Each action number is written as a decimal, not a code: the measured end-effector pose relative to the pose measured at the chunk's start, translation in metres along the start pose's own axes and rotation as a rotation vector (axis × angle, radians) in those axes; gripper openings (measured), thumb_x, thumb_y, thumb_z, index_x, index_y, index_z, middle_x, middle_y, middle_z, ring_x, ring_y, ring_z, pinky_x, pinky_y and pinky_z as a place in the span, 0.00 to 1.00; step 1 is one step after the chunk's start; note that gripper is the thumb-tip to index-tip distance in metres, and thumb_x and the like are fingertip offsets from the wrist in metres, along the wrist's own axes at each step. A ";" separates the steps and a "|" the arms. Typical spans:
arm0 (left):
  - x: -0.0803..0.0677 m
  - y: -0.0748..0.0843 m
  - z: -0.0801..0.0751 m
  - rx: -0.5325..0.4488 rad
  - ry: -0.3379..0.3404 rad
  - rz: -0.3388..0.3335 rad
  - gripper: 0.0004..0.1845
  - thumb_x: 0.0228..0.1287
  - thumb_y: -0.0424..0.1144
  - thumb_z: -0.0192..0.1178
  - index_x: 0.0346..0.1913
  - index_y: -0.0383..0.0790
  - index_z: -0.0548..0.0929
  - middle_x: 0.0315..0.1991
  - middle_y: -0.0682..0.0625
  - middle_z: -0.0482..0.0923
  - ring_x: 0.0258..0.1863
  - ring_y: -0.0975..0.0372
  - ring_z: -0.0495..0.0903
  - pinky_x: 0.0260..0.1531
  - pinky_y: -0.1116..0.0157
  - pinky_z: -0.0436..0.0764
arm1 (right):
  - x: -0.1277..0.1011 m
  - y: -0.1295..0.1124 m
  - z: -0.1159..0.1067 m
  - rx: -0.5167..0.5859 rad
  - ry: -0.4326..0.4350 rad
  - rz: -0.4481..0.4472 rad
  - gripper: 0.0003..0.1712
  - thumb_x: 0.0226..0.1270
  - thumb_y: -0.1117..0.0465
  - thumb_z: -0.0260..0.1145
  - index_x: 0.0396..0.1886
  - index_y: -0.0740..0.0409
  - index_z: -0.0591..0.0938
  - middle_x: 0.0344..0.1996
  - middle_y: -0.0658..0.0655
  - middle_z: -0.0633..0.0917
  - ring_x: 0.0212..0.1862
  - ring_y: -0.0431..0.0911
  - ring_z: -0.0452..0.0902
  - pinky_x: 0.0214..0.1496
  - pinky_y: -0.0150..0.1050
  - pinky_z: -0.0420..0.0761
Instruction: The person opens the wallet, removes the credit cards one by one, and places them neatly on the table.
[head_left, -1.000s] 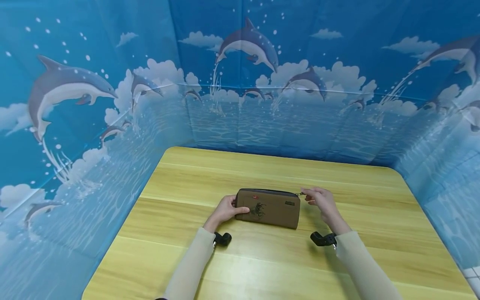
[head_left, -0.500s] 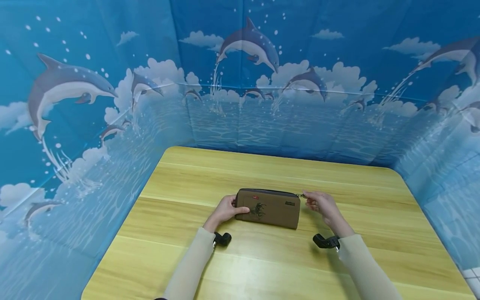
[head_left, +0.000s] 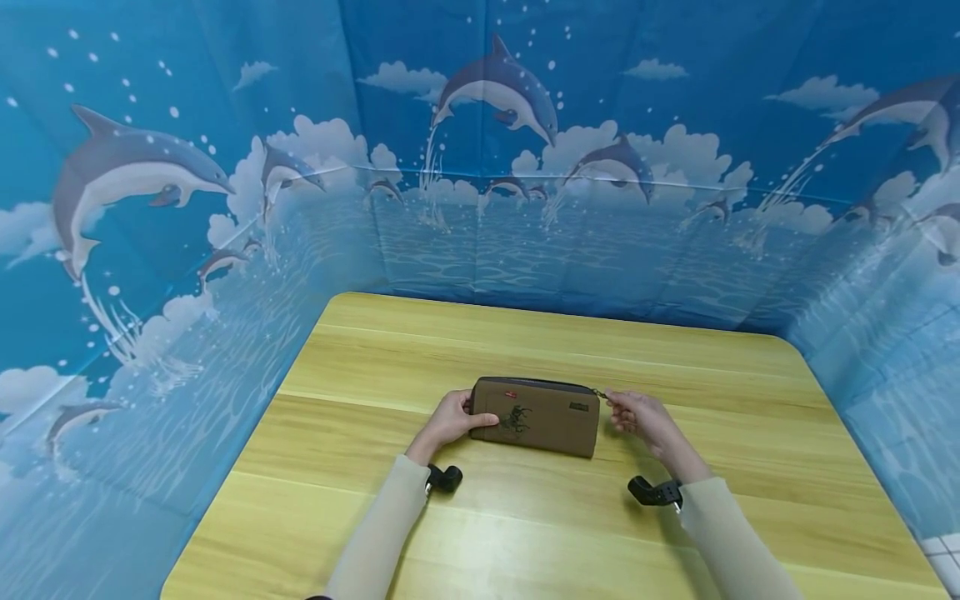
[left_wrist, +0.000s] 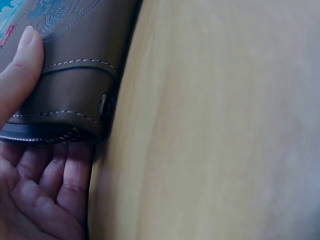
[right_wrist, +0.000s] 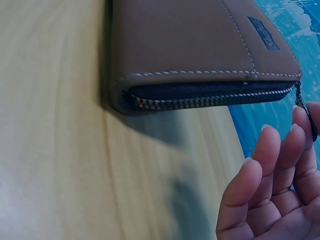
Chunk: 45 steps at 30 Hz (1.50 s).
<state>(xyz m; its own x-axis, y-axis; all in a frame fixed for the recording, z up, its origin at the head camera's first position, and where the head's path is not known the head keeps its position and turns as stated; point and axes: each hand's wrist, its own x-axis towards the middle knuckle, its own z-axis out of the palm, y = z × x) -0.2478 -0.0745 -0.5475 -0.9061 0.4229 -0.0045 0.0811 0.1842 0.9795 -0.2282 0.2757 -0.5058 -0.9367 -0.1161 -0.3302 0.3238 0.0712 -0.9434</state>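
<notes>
A brown zip wallet (head_left: 536, 416) stands on its long edge mid-counter (head_left: 525, 517). The left hand (head_left: 448, 419) grips its left end, thumb in front, fingers behind. The right hand (head_left: 639, 414) pinches the zipper pull (head_left: 600, 393) at the top right corner. Best held firm, pulling steadily along the teeth

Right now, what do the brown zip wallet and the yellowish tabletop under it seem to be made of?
The brown zip wallet looks like matte leather or faux leather: smooth skin, pale contrast stitching, a stamped figure. Its zipper has glinting teeth, probably metal. The yellowish tabletop shows plank seams and wood grain with a soft sheen, so wood or a wood-look laminate; the pictures cannot settle which.
</notes>
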 end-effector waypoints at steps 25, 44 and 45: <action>0.003 -0.007 0.001 0.003 0.007 -0.013 0.14 0.55 0.40 0.71 0.42 0.38 0.84 0.33 0.50 0.83 0.31 0.59 0.81 0.33 0.63 0.78 | -0.018 0.020 0.010 0.048 0.093 0.022 0.16 0.68 0.51 0.63 0.32 0.61 0.78 0.22 0.49 0.76 0.25 0.39 0.73 0.29 0.31 0.76; 0.002 -0.008 0.001 0.005 0.006 -0.003 0.13 0.55 0.41 0.71 0.40 0.38 0.83 0.32 0.50 0.83 0.30 0.59 0.80 0.31 0.63 0.78 | -0.028 0.029 0.015 -0.110 0.156 0.050 0.19 0.65 0.50 0.64 0.29 0.64 0.79 0.15 0.49 0.74 0.15 0.39 0.68 0.16 0.30 0.66; 0.002 -0.008 0.001 0.008 0.007 0.002 0.13 0.55 0.41 0.71 0.40 0.38 0.83 0.32 0.50 0.83 0.29 0.59 0.80 0.31 0.63 0.78 | -0.029 0.029 0.016 -0.119 0.155 0.054 0.20 0.65 0.49 0.65 0.29 0.63 0.79 0.15 0.49 0.74 0.15 0.39 0.67 0.16 0.30 0.66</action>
<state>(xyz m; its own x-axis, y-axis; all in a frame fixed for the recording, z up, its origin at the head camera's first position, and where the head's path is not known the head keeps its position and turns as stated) -0.2499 -0.0745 -0.5552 -0.9088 0.4173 -0.0017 0.0859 0.1910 0.9778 -0.1900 0.2654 -0.5244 -0.9308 0.0444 -0.3629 0.3644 0.1909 -0.9115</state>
